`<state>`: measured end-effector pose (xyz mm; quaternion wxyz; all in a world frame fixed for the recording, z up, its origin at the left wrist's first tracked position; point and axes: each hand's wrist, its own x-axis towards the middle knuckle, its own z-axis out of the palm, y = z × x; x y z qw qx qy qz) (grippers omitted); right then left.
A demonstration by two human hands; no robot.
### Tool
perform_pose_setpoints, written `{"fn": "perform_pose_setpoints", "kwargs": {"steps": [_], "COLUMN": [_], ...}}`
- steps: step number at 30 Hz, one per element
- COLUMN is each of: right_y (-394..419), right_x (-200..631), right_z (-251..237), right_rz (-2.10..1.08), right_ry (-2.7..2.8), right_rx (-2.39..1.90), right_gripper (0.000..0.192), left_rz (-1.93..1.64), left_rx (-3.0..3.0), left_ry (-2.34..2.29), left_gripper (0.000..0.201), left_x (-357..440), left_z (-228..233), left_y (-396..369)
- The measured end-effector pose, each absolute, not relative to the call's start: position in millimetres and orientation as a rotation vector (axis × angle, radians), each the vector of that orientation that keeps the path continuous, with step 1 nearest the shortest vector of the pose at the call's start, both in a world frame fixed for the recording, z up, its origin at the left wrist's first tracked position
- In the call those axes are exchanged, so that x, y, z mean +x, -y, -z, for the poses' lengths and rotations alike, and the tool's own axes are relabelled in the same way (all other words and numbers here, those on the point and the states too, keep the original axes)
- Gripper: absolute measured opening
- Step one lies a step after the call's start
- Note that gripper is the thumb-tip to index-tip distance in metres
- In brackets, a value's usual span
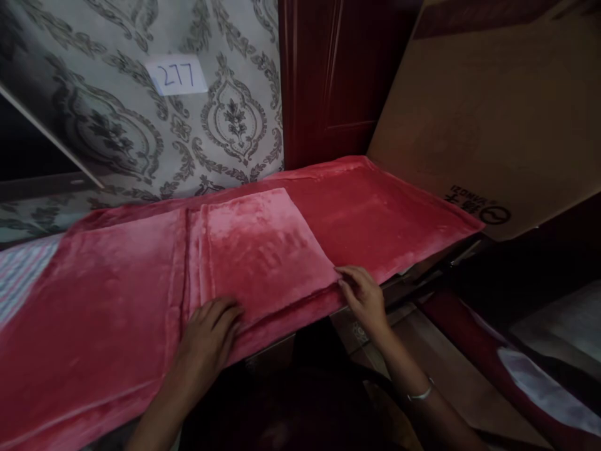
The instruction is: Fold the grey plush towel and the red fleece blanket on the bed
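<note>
A folded pink-red plush cloth (267,250) lies on a larger red plush cover (370,213), its layered folds showing along the left side. My right hand (364,297) pinches the near right corner of the folded cloth between thumb and fingers. At its near left corner, my left hand (209,335) rests on top with the fingers laid over the fabric, slightly blurred. To the left, another red plush piece (107,300) is spread flat, with a folded border facing the smaller cloth.
A large cardboard box (493,113) leans at the right behind the cover. Behind stand a patterned wall (235,119) with a paper marked 277 (176,74) and a dark red wooden panel (323,81). Striped fabric (23,275) shows at the far left.
</note>
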<state>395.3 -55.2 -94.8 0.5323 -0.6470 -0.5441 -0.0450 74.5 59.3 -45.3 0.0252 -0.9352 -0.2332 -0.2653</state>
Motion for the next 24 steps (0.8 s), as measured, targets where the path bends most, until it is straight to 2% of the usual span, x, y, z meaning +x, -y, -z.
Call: {"fn": "perform_pose_setpoints", "kwargs": {"steps": [4,11,21,24], "right_y": [50,52,55,55], "right_x": [398,397,391,389], "right_z": [98,103,95,95], "right_rz": [0.106,0.155,0.206,0.211], "right_ry": [1.274,1.245,1.245,1.298], "right_rx": [-1.57,-1.571,-1.541,-1.525], "right_gripper": [0.017,0.013,0.006,0.02], "left_rz": [0.756,0.781,1.039,1.084], "left_rx": [-2.922,-2.928,-2.891,-2.87], "left_ry": [0.715,0.734,0.838,0.884], "left_gripper": [0.028,0.024,0.017,0.016], "left_x": [71,66,63,65], "left_z": [44,43,45,44], "left_y": [-59,-60,-62,-63]}}
